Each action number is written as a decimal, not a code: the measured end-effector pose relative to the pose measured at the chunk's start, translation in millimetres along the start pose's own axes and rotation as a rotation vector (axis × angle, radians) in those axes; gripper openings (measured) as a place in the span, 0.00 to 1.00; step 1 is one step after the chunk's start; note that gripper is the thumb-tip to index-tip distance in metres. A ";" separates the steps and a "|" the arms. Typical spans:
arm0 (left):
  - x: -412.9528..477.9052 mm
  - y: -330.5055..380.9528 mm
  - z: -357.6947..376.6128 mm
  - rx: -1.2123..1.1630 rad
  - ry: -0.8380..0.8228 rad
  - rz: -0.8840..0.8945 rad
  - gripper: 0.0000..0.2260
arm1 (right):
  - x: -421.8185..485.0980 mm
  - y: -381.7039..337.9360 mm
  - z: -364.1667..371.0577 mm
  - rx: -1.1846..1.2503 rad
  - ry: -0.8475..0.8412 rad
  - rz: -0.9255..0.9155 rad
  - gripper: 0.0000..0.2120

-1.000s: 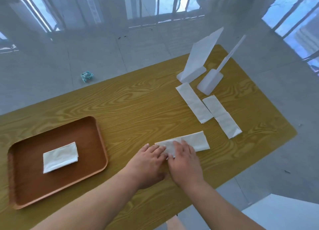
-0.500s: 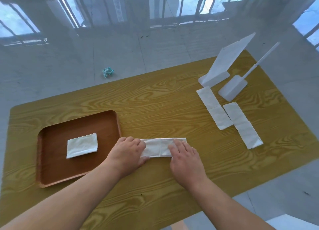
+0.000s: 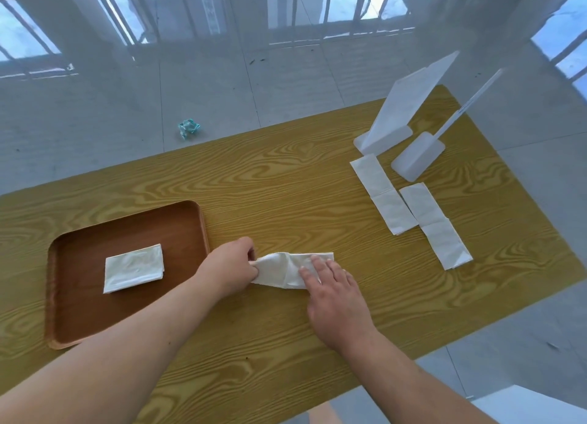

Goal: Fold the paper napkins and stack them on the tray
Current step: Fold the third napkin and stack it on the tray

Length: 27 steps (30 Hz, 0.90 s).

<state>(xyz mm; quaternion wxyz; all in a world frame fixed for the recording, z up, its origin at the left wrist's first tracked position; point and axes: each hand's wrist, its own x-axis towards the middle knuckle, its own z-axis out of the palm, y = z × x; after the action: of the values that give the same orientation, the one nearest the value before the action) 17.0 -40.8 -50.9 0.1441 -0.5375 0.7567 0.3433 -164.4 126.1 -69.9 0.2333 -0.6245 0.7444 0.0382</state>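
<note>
A long white paper napkin [image 3: 287, 269] lies on the wooden table just right of the brown tray [image 3: 127, 233]. My left hand [image 3: 233, 266] pinches the napkin's left end and lifts it, curling it over toward the right. My right hand [image 3: 333, 291] lies flat with fingers spread, pressing the napkin's right half onto the table. One folded napkin [image 3: 134, 268] rests in the middle of the tray. Two more long napkins [image 3: 382, 194] [image 3: 435, 225] lie side by side at the far right of the table.
Two white plastic stands [image 3: 409, 105] [image 3: 419, 156] rise at the table's [image 3: 286, 182] far right corner behind the napkins. A crumpled teal scrap [image 3: 188, 128] lies on the tiled floor beyond the table. The table's near edge runs just below my forearms.
The napkin was flat under both hands half a second ago. My left hand has now closed on its left end and raised it, while my right hand stays pressed on the other half.
</note>
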 end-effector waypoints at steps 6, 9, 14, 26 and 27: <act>-15.1 34.6 -9.1 -0.679 0.109 -0.047 0.15 | 1.7 -3.1 -6.0 0.028 -0.002 -0.011 0.31; -22.1 58.5 -6.5 -0.932 -0.109 0.033 0.19 | -1.5 1.7 -11.9 0.118 0.075 -0.032 0.30; -17.6 65.4 17.1 -0.414 0.043 -0.060 0.18 | -11.1 21.4 -18.7 0.304 0.405 0.121 0.20; -5.0 73.6 41.0 -0.160 0.063 0.083 0.08 | -13.1 31.3 -13.8 0.238 0.152 0.104 0.22; -5.1 74.1 39.7 -0.262 0.043 0.080 0.09 | -10.7 31.2 -15.4 0.305 0.192 0.127 0.21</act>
<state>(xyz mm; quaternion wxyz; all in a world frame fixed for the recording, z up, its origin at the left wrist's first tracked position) -54.6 3.4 -49.5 0.0428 -0.5282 0.7291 0.4331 -197.4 137.3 -59.3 0.2503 -0.5343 0.7984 -0.1202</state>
